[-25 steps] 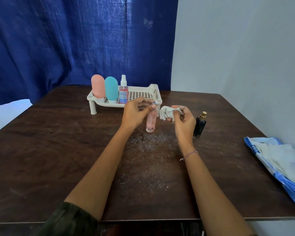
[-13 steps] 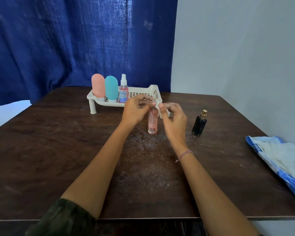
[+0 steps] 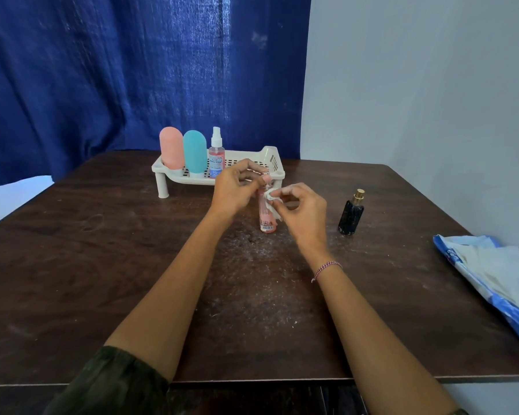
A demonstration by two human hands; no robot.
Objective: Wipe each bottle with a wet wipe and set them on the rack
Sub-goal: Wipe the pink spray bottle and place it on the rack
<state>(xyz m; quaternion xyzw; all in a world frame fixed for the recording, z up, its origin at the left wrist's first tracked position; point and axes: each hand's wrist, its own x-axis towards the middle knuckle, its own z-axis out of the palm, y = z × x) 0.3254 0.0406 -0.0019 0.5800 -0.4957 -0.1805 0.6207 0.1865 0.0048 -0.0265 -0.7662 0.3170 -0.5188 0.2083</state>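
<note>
Bottle (image 3: 267,218), slim pink one, stands upright on the table (image 3: 102,265) at frame centre, just in front of the rack (image 3: 277,172). Head view only: left hand (image 3: 234,193) pinches the bottle's top with fingertips closed on the cap, steadying it; right hand (image 3: 304,209) has thumb and forefinger closed on a small bunched wipe (image 3: 271,196), pressed against the bottle's upper right side, other fingers loosely curled. Step in hand looks like wiping this bottle. To do it well: keep the top pinch firm so the bottle doesn't tip, run the wipe down the full length and round the body, likely turning the bottle with the left fingers to reach the far side, which is hidden here. Rack at upper centre already carries a pink tube (image 3: 171,149), teal tube (image 3: 194,151) and spray bottle (image 3: 216,154) at its left end; right end free. Black bottle (image 3: 351,215) waits right of centre, apart from the hands, judged not yet wiped. Wipes pack (image 3: 492,271) lies at right edge.
</note>
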